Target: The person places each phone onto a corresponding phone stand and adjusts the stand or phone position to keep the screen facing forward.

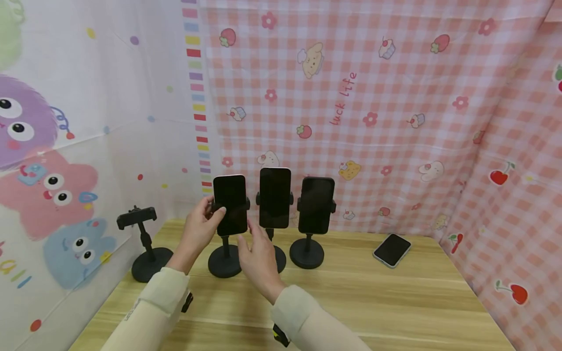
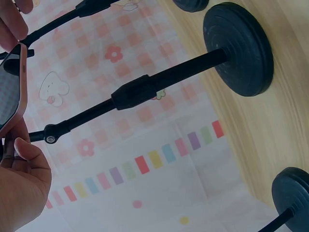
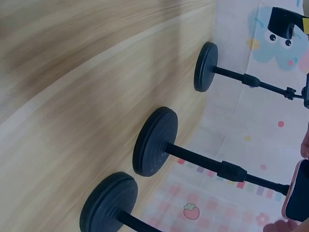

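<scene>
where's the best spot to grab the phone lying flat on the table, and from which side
Probably the long edges of the flat phone, near their middle, with the right hand coming from above: it lies face up, leaving its thin sides to pinch, and nothing stands right beside it.

A wooden table (image 1: 386,302) with pale and brown streaks is carrying five things right on its top. On the left, the first phone stand (image 1: 149,262) is sitting on its round black base, close to the table's side edge. The second phone stand (image 1: 224,262) is standing to its right, with a gap between them. The third phone stand (image 1: 281,259) is standing next, and part of its base is hiding. The fourth phone stand (image 1: 307,253) is standing just beside it. Over on the right, a smartphone (image 1: 392,250) is lying flat, its dark screen facing up.
</scene>
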`<action>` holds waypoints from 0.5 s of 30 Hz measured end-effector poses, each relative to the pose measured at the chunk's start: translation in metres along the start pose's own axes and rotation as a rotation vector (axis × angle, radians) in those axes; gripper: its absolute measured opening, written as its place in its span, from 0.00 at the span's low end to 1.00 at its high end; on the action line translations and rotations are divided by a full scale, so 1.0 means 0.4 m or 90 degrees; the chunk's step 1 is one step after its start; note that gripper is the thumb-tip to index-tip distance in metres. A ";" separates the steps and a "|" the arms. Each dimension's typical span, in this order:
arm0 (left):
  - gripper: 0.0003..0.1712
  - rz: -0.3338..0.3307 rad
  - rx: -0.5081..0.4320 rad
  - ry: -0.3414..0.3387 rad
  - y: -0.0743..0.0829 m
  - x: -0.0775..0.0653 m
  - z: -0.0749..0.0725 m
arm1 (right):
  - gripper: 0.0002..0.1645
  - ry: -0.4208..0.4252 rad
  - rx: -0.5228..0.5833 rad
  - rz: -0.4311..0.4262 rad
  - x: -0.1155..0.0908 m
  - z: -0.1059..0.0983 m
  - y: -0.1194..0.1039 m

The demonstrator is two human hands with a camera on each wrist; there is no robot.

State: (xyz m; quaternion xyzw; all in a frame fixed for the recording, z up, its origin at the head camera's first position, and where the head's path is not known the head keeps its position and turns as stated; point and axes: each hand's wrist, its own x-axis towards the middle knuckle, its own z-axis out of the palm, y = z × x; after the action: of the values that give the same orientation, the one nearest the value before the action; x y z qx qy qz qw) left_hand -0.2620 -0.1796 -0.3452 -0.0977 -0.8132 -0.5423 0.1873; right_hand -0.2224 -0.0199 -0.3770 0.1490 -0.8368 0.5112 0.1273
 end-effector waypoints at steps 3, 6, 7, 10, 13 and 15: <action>0.29 0.010 0.005 -0.006 -0.007 -0.004 0.003 | 0.29 -0.001 -0.018 -0.014 -0.011 -0.017 0.013; 0.31 0.009 0.009 -0.019 -0.013 -0.009 0.005 | 0.27 -0.003 -0.033 -0.026 -0.024 -0.042 0.028; 0.32 0.006 0.011 -0.022 -0.015 -0.011 0.005 | 0.26 -0.002 -0.043 -0.031 -0.028 -0.051 0.036; 0.32 -0.011 0.025 -0.039 -0.024 -0.019 0.005 | 0.25 -0.004 -0.087 -0.048 -0.043 -0.081 0.062; 0.32 -0.030 0.048 -0.052 -0.036 -0.030 0.004 | 0.24 -0.014 -0.148 -0.052 -0.060 -0.110 0.096; 0.31 -0.035 0.063 -0.061 -0.044 -0.036 0.004 | 0.24 -0.031 -0.184 -0.042 -0.071 -0.129 0.118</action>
State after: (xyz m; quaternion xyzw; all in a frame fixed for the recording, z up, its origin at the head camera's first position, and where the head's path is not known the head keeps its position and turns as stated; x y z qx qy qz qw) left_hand -0.2556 -0.1845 -0.3666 -0.0915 -0.8493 -0.5014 0.1377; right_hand -0.2108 0.0502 -0.4030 0.1690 -0.8992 0.3771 0.1438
